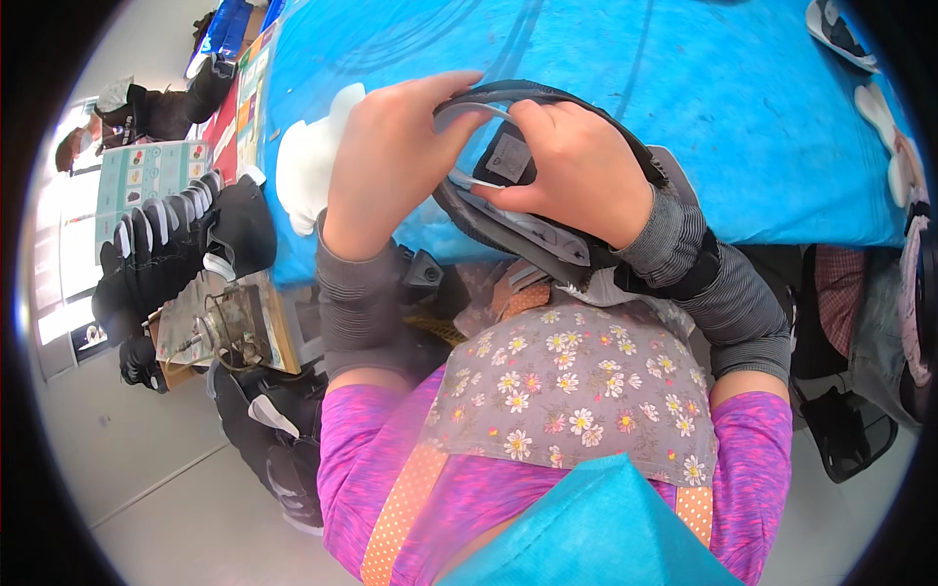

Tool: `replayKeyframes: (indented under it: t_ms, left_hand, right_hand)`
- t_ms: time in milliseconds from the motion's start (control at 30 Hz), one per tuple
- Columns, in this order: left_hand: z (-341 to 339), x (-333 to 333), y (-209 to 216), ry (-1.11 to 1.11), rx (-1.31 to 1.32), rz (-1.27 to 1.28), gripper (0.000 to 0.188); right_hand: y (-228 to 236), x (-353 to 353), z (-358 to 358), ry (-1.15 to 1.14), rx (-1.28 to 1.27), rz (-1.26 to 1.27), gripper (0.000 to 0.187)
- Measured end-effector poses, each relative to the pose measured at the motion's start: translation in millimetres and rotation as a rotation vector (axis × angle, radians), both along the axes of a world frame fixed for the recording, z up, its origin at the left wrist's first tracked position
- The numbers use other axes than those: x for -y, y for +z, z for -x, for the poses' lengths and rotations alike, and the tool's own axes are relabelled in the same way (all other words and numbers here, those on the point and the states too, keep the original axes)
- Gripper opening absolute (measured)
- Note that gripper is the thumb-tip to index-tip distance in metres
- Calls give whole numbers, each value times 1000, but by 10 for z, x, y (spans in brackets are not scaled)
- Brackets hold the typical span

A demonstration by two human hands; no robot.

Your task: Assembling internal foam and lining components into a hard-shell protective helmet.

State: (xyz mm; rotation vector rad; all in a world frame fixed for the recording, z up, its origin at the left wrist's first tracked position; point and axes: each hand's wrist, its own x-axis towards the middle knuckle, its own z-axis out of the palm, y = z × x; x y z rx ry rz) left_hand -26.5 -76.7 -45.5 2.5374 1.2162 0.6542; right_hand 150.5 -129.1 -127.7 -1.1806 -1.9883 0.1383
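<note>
Over the near edge of the blue-covered table I hold a dark cap (pixel 557 234) with its opening facing me. A whitish band (pixel 481 178) curves along its inner rim, and a pale label (pixel 508 156) shows inside. My left hand (pixel 401 142) is closed on the cap's left rim, thumb inside and fingers at the far edge. Reaching over from the right, my right hand (pixel 576 171) pinches the white band, with fingertips bent into the opening. A white, soft-looking piece (pixel 311 166) lies on the table beside my left wrist.
Stacked black caps with pale edges (pixel 166 234) stand at the left, near a small metal device (pixel 230 327) on a board. More dark items (pixel 274 449) sit lower down. A black and white cap (pixel 840 37) and white pieces (pixel 884 122) lie at the blue table's (pixel 743 146) right side.
</note>
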Motion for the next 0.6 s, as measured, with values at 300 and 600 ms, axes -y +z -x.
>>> replayKeyframes:
  t_ms: [300,600]
  left_hand:
    - [-75,-16,10,-41,-70,-83,12]
    - [-91,-44,17,20,-145,-57,14]
  right_hand:
    - [57,14,-8,-46,-17,2,65]
    - [75,140,38,-214,24,124,73]
